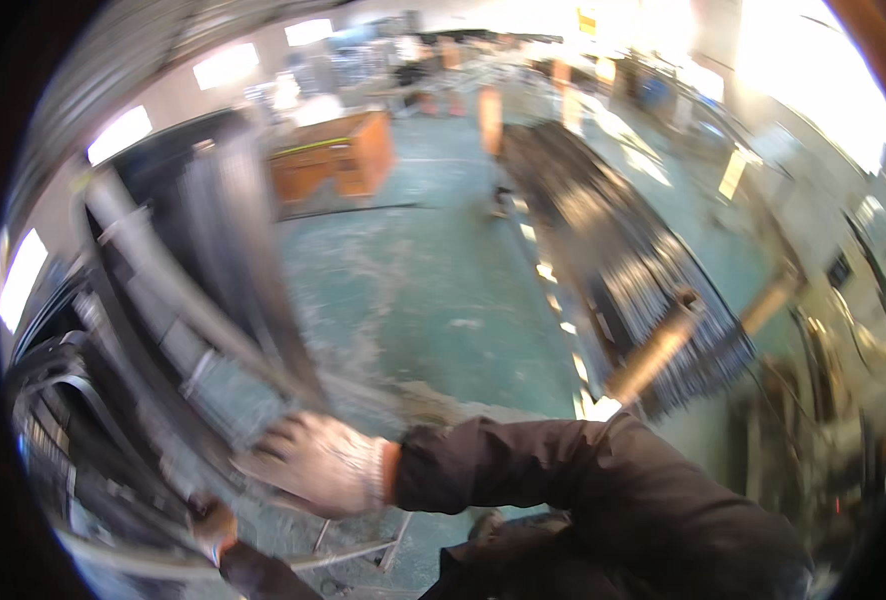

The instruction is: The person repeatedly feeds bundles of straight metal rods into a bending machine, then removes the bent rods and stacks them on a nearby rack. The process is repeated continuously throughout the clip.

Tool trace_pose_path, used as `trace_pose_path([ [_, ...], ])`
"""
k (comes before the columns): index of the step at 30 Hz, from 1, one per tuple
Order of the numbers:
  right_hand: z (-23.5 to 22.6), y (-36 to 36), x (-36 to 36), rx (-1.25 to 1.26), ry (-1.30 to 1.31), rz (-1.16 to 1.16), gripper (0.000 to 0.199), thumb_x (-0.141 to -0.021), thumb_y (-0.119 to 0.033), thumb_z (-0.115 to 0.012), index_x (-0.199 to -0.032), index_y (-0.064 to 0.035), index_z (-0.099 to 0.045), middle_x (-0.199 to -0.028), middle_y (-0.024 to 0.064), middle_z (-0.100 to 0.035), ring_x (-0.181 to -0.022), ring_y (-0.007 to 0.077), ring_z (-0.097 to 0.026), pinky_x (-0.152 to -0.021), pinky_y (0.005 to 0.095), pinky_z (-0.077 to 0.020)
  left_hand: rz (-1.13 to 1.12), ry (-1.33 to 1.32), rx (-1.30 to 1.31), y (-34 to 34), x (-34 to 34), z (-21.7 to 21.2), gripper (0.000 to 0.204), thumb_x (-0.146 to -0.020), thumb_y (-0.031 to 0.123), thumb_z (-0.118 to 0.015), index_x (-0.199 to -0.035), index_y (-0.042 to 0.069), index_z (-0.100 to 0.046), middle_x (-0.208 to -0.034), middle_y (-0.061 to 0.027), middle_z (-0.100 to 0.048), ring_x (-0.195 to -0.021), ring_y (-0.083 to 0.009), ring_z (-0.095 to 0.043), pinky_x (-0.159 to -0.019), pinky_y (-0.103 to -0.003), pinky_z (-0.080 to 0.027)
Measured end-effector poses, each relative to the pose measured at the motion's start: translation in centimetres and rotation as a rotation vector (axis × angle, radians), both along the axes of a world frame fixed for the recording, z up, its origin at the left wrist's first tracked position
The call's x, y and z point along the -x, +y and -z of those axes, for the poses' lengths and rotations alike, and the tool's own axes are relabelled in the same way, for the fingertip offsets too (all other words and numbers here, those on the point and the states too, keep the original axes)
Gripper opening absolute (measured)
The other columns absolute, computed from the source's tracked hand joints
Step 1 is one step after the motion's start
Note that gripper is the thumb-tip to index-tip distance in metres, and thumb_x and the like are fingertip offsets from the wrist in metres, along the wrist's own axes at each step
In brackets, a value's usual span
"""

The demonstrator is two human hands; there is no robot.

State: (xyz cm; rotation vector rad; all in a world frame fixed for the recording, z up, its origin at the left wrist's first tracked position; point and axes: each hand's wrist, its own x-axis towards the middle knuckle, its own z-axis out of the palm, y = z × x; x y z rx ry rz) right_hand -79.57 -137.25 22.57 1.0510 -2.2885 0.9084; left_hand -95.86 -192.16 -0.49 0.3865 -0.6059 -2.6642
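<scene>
My right hand point(318, 465), in a pale glove, reaches across from the lower right in a dark sleeve. Its fingers look stretched out toward the left, over the lower end of the long dark strips, though motion smears them. Below and left of it, my left hand point(218, 524) looks closed around the low end of a long dark strip point(178, 420); its fingers are small and blurred. Beside that strip, a grey bar point(188, 290) slants up to the far left. Whether the right hand touches anything is not plain.
Curved dark pieces point(48, 420) crowd the left edge. A stack of long dark strips point(613, 250) lies on a rack at the right, with a brown tube point(658, 345) at its near end. An orange-brown desk point(333, 155) stands farther back. A metal frame point(388, 545) is low in front.
</scene>
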Motion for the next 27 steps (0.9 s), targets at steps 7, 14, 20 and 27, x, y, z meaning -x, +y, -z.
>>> trace_pose_path([
  [7, 22.8, 31.7, -18.3, 0.141, -0.484, 1.020, 0.043, -0.099, -0.020, -0.080, -0.141, -0.0117, -0.075, -0.120, 0.0151, -0.081, -0.114, 0.0373, -0.077, -0.100, 0.0478, -0.0627, -0.069, -0.299, 1.304, 14.0, -3.9, 1.2, 0.052, -0.105, 0.033, -0.074, -0.150, 0.007, -0.070, -0.150, -0.0098, -0.070, -0.144, -0.0239, -0.062, -0.126, -0.042, -0.043],
  [14, 35.1, 63.4, -39.0, 0.012, -0.810, 1.998, 0.093, -0.086, -0.043, -0.094, -0.159, -0.0037, -0.051, -0.148, 0.0219, -0.066, -0.138, 0.0423, -0.061, -0.116, 0.0509, -0.0510, 0.694, -0.382, 2.187, 55.0, -16.9, 1.3, 0.052, -0.103, 0.049, -0.070, -0.132, 0.006, -0.076, -0.142, -0.0132, -0.077, -0.132, -0.0305, -0.071, -0.113, -0.042, -0.055],
  [20, 38.1, 81.9, -43.5, -0.022, -1.149, 2.043, 0.126, -0.076, -0.062, -0.097, -0.166, 0.0037, -0.038, -0.163, 0.0241, -0.051, -0.152, 0.0432, -0.049, -0.127, 0.0504, -0.0423, 1.075, -0.156, 0.743, 89.1, -27.1, -5.4, 0.034, -0.113, 0.030, -0.069, -0.130, 0.001, -0.066, -0.094, -0.0132, -0.074, -0.083, -0.0252, -0.072, -0.079, -0.040, -0.058],
  [27, 43.6, 82.9, -43.6, -0.200, -1.145, 1.875, 0.070, -0.091, -0.055, -0.087, -0.128, 0.0001, -0.063, -0.128, 0.0190, -0.069, -0.120, 0.0371, -0.066, -0.099, 0.0479, -0.0573, 0.910, 0.308, 1.303, 109.0, -35.6, -15.1, 0.028, -0.113, 0.025, -0.069, -0.122, -0.001, -0.061, -0.097, -0.0131, -0.074, -0.086, -0.0212, -0.070, -0.082, -0.036, -0.058],
])
